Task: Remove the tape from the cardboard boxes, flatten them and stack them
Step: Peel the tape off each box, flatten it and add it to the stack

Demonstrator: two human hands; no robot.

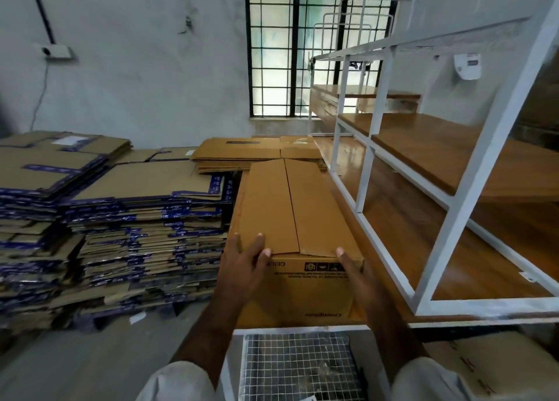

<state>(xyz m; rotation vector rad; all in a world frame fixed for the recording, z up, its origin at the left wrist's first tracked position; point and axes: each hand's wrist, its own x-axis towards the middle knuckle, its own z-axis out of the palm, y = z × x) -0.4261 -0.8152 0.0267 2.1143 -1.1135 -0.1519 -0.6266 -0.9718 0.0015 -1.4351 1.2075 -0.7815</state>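
A long brown cardboard box (290,207) lies on the wooden table, its two top flaps closed with a seam down the middle. My left hand (245,264) holds its near left corner, fingers over the top flap edge. My right hand (354,267) rests along the near right corner, fingertip on the top edge. Behind the box lies a stack of flattened brown boxes (242,152).
Tall piles of flattened boxes with blue tape (115,213) fill the floor at left. A white metal shelf frame (375,122) with wooden boards stands right of the box. A wire mesh basket (296,367) sits below the table edge, near me.
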